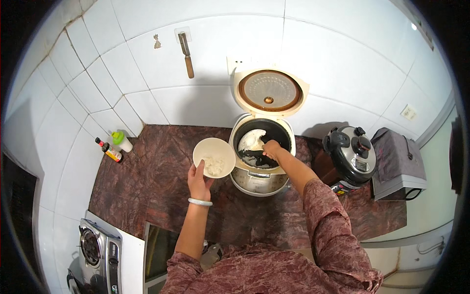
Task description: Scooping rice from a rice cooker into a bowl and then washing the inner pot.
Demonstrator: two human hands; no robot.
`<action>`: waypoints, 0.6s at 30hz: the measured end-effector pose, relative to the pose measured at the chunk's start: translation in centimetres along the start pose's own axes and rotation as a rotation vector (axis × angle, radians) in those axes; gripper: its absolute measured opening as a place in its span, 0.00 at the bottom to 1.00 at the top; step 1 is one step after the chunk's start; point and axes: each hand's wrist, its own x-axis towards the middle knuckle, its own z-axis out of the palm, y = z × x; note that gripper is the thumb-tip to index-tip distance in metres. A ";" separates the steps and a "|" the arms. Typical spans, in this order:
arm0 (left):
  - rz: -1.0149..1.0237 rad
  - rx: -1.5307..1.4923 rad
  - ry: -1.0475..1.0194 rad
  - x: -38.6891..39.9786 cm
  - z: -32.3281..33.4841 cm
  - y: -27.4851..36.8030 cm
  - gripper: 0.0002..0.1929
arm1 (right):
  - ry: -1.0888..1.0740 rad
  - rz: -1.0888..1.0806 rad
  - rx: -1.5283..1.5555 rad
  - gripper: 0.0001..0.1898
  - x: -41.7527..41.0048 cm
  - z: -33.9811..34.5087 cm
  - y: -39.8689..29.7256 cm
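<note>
My left hand (199,180) holds a white bowl (214,147) by its near rim, thumb inside, just left of the rice cooker. Some cooked rice (214,166) lies in the bowl's bottom. The rice cooker (261,183) stands with its lid (271,90) raised against the wall. My right hand (271,150) reaches into the dark inner pot (273,126), closed on what seems to be a rice paddle, its pale blade partly hidden by the fingers and rice. A mound of white rice (251,139) fills the pot's left side.
An electric pressure cooker (349,158) and a cloth-covered appliance (398,161) stand at the right. A sauce bottle (109,150) and a green-lidded container (122,141) are at the back left. A gas stove (99,253) is at the lower left; a wooden-handled tool (186,55) hangs on the wall.
</note>
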 end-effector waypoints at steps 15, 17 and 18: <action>0.185 0.083 0.092 3.7 -2.7 2.4 0.33 | -0.175 -0.064 0.787 0.06 -7.1 -2.0 -6.8; 0.249 0.129 0.056 4.9 -2.5 2.4 0.39 | -0.219 -0.095 0.822 0.06 -7.7 -3.0 -6.7; 0.246 0.130 0.053 5.2 -2.0 2.5 0.39 | -0.263 -0.123 0.856 0.06 -7.9 -3.5 -6.4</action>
